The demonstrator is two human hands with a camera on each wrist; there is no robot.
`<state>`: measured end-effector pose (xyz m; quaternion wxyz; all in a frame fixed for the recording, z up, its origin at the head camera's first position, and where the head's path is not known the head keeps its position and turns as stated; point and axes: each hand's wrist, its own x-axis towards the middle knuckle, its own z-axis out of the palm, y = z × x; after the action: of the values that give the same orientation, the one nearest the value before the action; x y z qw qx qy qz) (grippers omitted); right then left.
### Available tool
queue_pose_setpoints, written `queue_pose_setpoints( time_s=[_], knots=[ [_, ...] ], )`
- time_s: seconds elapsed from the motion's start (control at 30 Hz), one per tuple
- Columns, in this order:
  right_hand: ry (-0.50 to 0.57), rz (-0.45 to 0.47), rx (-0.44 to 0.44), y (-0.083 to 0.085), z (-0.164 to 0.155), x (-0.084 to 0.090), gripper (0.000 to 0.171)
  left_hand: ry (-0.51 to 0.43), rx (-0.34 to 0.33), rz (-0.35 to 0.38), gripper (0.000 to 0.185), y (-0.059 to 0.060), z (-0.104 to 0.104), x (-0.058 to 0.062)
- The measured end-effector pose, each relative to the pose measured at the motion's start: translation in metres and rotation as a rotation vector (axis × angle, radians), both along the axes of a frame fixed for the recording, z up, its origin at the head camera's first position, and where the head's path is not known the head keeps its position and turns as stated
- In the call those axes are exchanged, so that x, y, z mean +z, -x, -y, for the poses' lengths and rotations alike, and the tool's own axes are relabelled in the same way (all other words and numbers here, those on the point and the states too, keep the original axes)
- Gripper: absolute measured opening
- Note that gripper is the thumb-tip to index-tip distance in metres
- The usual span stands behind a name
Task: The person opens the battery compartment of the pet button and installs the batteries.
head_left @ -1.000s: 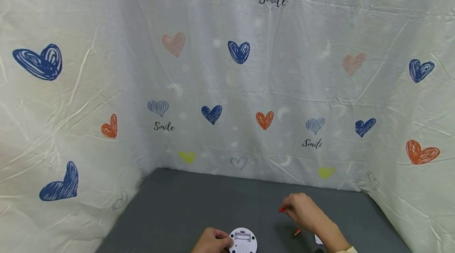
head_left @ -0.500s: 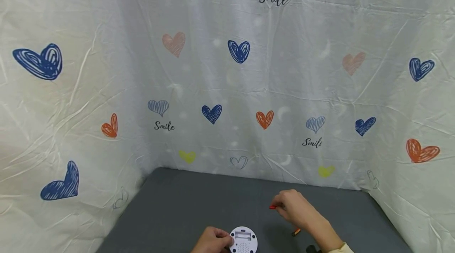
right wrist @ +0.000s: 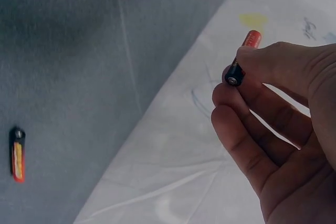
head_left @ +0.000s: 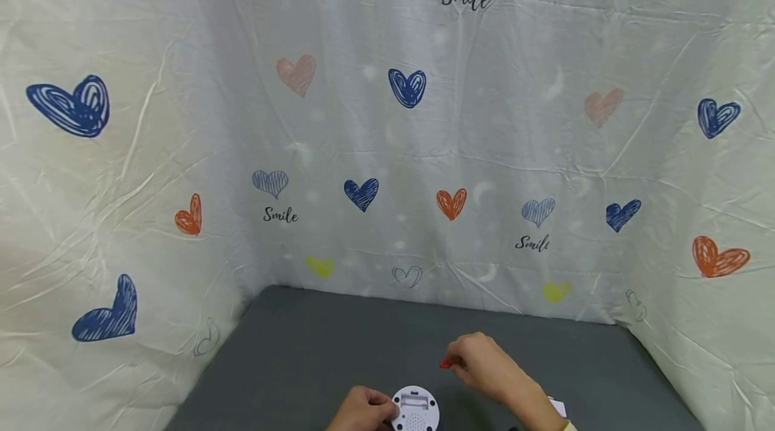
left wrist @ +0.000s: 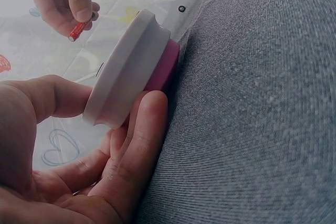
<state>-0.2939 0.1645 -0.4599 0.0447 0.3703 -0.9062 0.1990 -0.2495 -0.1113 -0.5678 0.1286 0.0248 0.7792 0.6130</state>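
Observation:
My left hand (head_left: 361,409) grips the edge of a round white device (head_left: 415,411), thumb on its upper face and fingers beneath. That face shows an uncovered rectangular battery slot and small dark feet. In the left wrist view the device (left wrist: 123,72) is tilted, with a pink part (left wrist: 164,66) on its underside. Up and to the right of the device, my right hand (head_left: 484,367) pinches a red and black battery (right wrist: 243,59) between thumb and fingers, held above the table. A second battery (right wrist: 17,155) lies on the grey surface in the right wrist view.
The dark grey table (head_left: 339,343) reaches back to a pale curtain (head_left: 387,135) printed with hearts, which also encloses both sides. A small white piece (head_left: 557,407) lies right of my right forearm, partly hidden.
My right hand has moved left with the battery, closer to the white device, and is slightly lower than half a second ago. The left hand and device stay nearly in place.

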Motion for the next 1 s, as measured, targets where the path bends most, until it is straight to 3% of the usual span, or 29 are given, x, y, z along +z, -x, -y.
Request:
queue_pose_setpoints(
  time_s=[0.57, 1.0],
  knots=[
    [-0.009, 0.018, 0.028, -0.007, 0.026, -0.017, 0.016, 0.032, 0.008, 0.087, 0.019, 0.002, 0.002, 0.002],
    [-0.026, 0.099, 0.009, -0.009, 0.040, -0.029, 0.015, 0.009, -0.009, 0.078, 0.021, -0.001, 0.002, 0.005]
  ],
)
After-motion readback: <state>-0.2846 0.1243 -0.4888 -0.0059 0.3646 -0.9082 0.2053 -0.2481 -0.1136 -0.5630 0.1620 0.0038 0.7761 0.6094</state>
